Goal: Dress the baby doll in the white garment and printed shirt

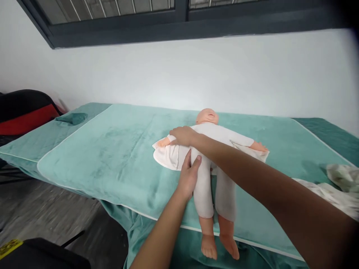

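Note:
A baby doll point(202, 194) in white clothing lies on its back, with its bare feet over the near edge of a green-covered bed point(126, 145). My right hand point(183, 135) reaches across the doll and closes around its sleeved arm on the left, near the wrist. Beside the doll's hip is my left hand point(189, 175), its thumb and forefinger apart against the white clothing; the other fingers are hidden. A white garment point(167, 157) spreads out under the doll's arms. My right forearm covers part of the doll's trunk.
Crumpled white cloth point(331, 192) and a patterned cloth point(343, 175) lie at the right. A black and red chair point(28, 116) stands beyond the bed's left end. A black object with a yellow label point(11, 246) is at lower left. Behind the bed are a wall and a dark-framed window point(117, 28).

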A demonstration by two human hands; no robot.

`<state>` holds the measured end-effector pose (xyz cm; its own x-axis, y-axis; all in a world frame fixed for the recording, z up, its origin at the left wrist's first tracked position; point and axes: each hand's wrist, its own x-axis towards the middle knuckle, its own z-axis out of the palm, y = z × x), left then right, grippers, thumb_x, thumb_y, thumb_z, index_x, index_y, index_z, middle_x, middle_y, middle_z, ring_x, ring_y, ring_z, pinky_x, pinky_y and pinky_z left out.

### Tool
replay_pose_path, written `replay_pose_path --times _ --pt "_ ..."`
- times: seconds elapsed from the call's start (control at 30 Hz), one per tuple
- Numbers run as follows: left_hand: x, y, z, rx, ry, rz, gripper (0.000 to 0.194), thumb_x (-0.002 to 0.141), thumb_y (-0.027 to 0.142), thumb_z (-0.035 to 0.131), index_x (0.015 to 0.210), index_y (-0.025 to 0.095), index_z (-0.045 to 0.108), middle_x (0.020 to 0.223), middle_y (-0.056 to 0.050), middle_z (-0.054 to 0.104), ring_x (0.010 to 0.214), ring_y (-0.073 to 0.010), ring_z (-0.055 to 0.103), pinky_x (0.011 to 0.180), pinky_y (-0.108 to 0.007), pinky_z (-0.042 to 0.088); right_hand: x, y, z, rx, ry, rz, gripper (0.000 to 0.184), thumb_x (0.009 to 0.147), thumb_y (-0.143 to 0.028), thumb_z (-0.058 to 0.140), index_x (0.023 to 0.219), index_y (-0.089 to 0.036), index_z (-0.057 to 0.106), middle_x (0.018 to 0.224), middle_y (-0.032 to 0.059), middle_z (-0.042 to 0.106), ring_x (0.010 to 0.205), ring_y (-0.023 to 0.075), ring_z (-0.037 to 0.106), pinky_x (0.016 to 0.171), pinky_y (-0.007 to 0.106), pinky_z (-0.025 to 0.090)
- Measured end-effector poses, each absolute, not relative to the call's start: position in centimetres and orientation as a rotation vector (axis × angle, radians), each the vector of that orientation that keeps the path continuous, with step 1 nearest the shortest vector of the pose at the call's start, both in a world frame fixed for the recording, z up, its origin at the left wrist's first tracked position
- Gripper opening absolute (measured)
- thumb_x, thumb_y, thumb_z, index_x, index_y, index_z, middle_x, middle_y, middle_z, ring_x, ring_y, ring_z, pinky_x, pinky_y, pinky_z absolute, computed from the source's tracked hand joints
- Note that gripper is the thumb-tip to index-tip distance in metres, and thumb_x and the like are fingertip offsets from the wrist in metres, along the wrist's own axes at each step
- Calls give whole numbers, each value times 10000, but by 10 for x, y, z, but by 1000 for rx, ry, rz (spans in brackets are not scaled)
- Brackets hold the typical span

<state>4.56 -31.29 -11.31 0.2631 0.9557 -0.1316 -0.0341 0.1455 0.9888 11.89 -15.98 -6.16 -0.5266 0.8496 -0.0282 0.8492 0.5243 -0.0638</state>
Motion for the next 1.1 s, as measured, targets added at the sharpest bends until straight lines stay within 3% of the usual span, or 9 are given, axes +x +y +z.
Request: replay_pose_path --times 0.17,0.3,0.4,0.47,0.57,0.67,0.77,1.0,1.1 --pt "36 -285 -107 1283 1236 1042 410 936 466 557 1243 210 650 1192 -89 724 1109 -260 676 1002 -410 541 157 -161 -48 -1560 -2534 167 366 961 -551 486 1084 -234 620 1117 67 711 915 239 640 683 334 405" --pt "10 -232 -103 1694 1650 1115 333 926 288 528 1208 165 655 1281 -111 673 1228 -236 607 1106 -374 445 171 -164 -48 -1524 -2390 263 383 965 -587 480 1093 -264 641 1132 44 715 968 235 629 728 317 391" --pt "-8 -192 -103 1825 1909 922 301 877 249 564 1136 134 668 1278 -179 646 1283 -308 550 1104 -441 409 166 -164 -55 -1554 -2433 171 433 963 -619 477 1089 -251 668 1085 70 724 968 252 636 746 329 388" --pt "-16 -173 -105 1806 1930 853 217 856 294 602 1002 159 686 1135 -160 697 1179 -326 599 1014 -447 450 162 -163 -59 -1558 -2461 93 466 966 -633 462 1090 -240 680 1054 87 729 971 267 644 758 343 393" --pt "-24 -158 -106 1758 1893 782 182 800 373 677 814 192 668 842 -69 714 875 -260 656 811 -363 487 160 -162 -61 -1578 -2460 71 457 959 -624 471 1045 -235 695 1020 89 739 949 276 658 762 355 400" --pt "-30 -151 -106 1676 1869 852 175 791 354 671 837 187 646 793 -24 688 706 -176 605 660 -283 447 162 -161 -60 -1621 -2418 107 410 932 -589 516 1012 -231 698 1017 87 749 941 276 666 765 361 409" --pt "-32 -153 -101 1602 1870 1012 172 847 323 589 938 179 605 875 -26 678 686 -138 577 613 -251 427 162 -159 -61 -1644 -2422 120 429 912 -608 519 1010 -234 704 1005 93 756 951 285 673 798 380 424" --pt "2 -184 -74 1784 1685 1262 85 843 281 603 827 199 616 846 -11 654 813 -166 583 763 -287 435 149 -163 -66 -1685 -2435 31 395 951 -486 527 1103 -165 698 1052 162 744 1037 333 664 927 475 442" --pt "30 -203 -59 1776 1522 1288 77 861 261 594 840 197 631 853 -14 675 825 -169 597 791 -295 442 146 -165 -65 -1674 -2432 15 309 972 -382 556 1110 -138 687 1099 158 719 1085 294 650 978 469 459"
